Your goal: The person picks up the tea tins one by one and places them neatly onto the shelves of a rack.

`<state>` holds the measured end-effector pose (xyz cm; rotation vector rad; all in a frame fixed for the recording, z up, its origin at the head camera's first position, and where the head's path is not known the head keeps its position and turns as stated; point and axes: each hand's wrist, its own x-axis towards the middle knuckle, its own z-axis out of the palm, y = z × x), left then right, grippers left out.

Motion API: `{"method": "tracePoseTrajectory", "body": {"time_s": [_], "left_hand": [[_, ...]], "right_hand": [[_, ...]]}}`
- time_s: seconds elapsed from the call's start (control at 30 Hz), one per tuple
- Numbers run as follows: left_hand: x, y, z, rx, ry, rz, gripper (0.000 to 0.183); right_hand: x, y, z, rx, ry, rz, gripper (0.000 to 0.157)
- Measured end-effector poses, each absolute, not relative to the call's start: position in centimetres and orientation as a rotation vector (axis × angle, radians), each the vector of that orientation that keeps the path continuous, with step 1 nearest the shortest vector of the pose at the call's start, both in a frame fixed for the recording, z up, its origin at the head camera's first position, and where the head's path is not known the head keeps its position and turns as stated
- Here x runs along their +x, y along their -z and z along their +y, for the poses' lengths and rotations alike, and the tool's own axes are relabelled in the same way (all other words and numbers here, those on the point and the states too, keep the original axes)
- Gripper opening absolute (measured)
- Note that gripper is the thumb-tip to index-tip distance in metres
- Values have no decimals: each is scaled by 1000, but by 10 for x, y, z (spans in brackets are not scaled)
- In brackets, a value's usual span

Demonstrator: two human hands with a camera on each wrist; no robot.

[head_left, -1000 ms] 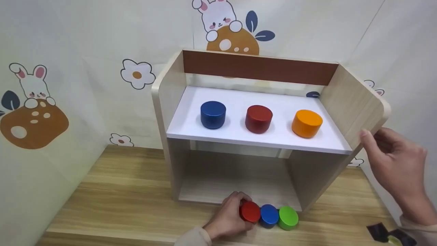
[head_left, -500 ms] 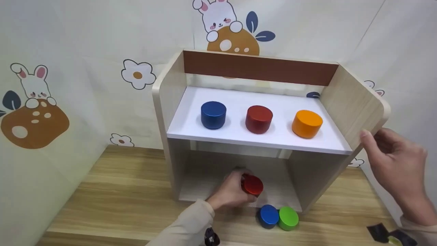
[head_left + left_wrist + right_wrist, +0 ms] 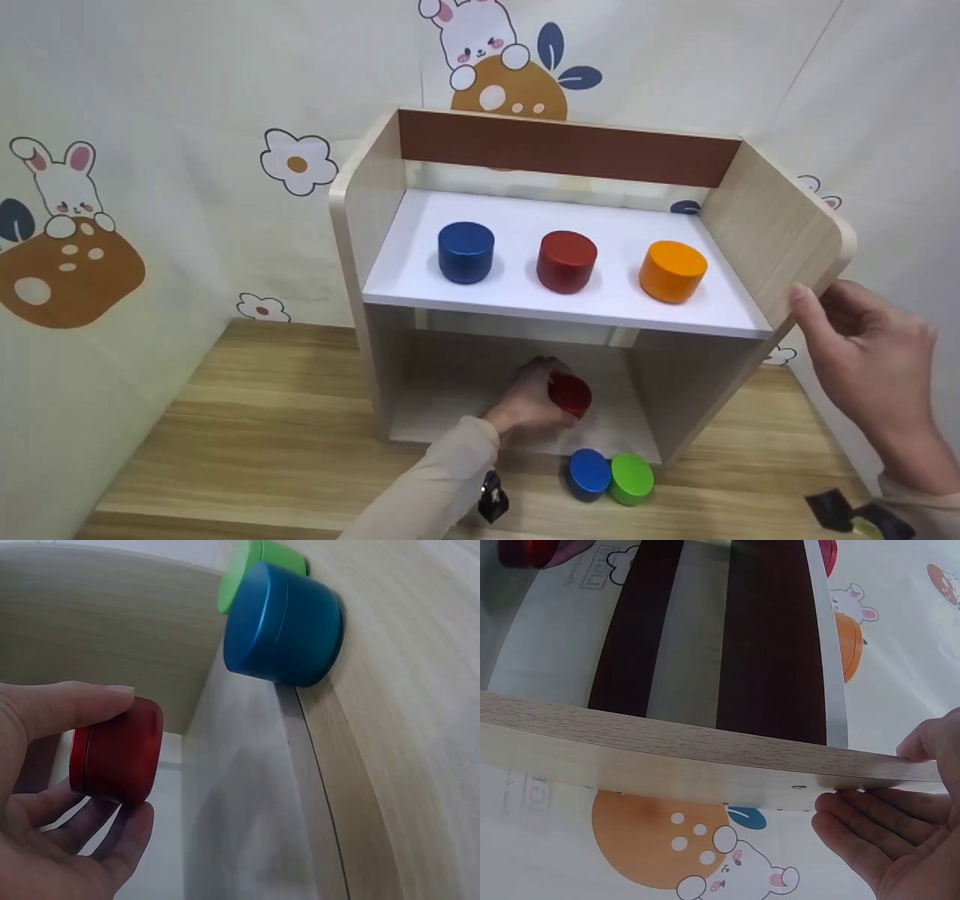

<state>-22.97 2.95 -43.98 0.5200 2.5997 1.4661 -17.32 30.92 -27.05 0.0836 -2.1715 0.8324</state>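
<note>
Red canister (image 3: 572,395), one: my left hand (image 3: 534,396) pinched it around its sides, thumb opposite fingers, presumably for a secure hold, inside the lower compartment (image 3: 435,420) behind its front edge. Right side panel (image 3: 780,232): my right hand (image 3: 877,356) pinched its front edge, probably to steady it. Blue canister (image 3: 589,475) and green canister (image 3: 631,478): stood side by side on the table (image 3: 247,427), near that compartment's front right corner.

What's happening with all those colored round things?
A person's left hand is holding a red cylinder inside the lower part of a shelf unit. The right hand grips the edge of the unit's side. A blue cylinder and a green cylinder stand on the tabletop in front. Three more stand on the white board above: a second blue one, a second red one and an orange one.
</note>
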Motion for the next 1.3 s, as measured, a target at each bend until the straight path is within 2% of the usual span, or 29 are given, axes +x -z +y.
{"method": "tracePoseTrajectory", "body": {"time_s": [0.23,0.6,1.3], "left_hand": [[-239,453,41,577,-1407,2691,53],[-241,469,53,496,-1402,2692,55],[-240,474,62,503,-1366,2714,56]], "right_hand": [[-173,270,310,90,-834,-2163,24],[-173,270,310,90,-838,-2170,25],[-173,271,310,95,-828,-2169,26]]}}
